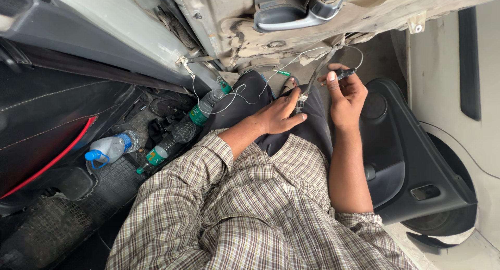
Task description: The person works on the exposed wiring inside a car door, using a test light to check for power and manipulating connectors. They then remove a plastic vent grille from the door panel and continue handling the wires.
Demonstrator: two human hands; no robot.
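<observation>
My left hand [281,116] covers the lower end of the black cable [315,77], so I cannot tell how my fingers pinch the small connector [301,99] there. My right hand [346,95] wraps the dark plug [346,73], hiding most of it. The thin white wires [245,88] are too fine to follow where they run into the door frame. The door handle [291,12] is cut off by the top edge. The lower bottle [161,153] lies partly behind my sleeve [208,160]. My legs vanish under my shirt, and the black door panel [411,160] hides the floor on that side.
</observation>
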